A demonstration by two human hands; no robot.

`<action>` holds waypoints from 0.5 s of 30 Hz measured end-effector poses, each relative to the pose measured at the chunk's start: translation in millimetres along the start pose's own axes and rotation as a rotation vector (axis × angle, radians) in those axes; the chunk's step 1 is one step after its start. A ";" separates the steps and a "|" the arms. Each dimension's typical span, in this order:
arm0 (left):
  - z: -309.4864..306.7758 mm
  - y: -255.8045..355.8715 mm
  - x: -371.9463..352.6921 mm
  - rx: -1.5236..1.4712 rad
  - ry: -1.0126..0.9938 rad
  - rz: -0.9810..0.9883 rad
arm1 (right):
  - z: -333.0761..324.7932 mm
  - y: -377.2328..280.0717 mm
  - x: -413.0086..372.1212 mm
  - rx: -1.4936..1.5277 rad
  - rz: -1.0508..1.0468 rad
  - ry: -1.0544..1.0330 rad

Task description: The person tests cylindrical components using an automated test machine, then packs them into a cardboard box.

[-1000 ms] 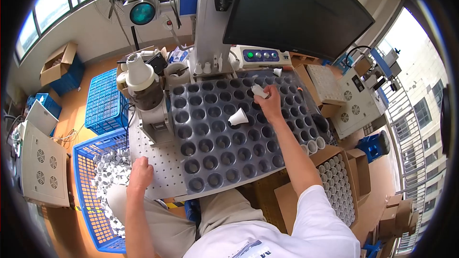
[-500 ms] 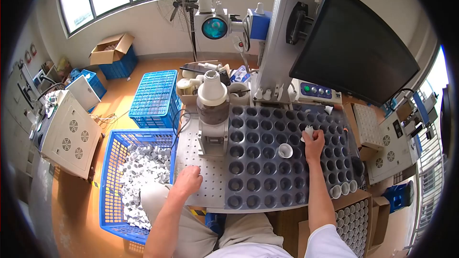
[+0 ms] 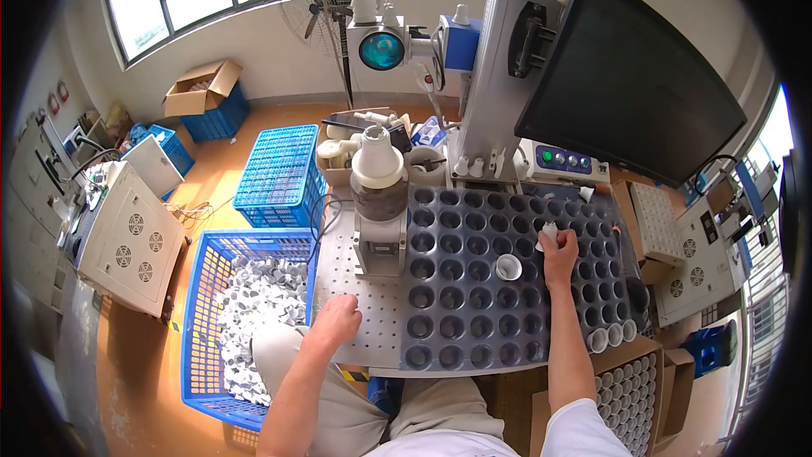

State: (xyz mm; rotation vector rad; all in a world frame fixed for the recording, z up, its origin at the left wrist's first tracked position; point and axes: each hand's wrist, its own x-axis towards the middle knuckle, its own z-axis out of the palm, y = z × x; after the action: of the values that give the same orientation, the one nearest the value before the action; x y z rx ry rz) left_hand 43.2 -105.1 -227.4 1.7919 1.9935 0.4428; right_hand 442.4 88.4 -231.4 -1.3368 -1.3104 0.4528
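My right hand is over the dark tray with rows of round wells, fingers pinched on a small white plastic part. To its left, a white cup-shaped piece sits in the tray. My left hand rests, fingers curled, on the perforated metal plate; no object shows in it. Just beyond that plate stands a fixture with a white cone-shaped part on top. White cups stand in a row at the tray's lower right corner.
A blue basket of loose white parts stands at my left. At lower right, a cardboard box holds rows of white cups. A monitor and a lens head hang over the bench. A control box sits behind the tray.
The whole view has shifted slightly. Both hands stay in nearly the same places, the right one still pinching the white part.
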 end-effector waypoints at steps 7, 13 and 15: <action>1.0 -2.5 -0.9 -0.006 -0.008 -0.003 | -0.8 -7.4 -1.2 -0.029 -0.016 0.002; 0.4 -3.9 0.3 -0.142 0.119 -0.043 | -1.2 -1.5 0.3 -0.012 -0.007 -0.004; -11.6 -7.6 7.9 -0.397 0.197 -0.061 | -1.7 -1.3 1.1 -0.004 -0.010 -0.003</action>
State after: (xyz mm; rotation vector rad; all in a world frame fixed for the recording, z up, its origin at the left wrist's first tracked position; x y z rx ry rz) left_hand 30.1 -97.7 -222.0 1.4840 1.9113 0.9526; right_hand 443.6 88.2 -229.4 -1.3333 -1.3202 0.4458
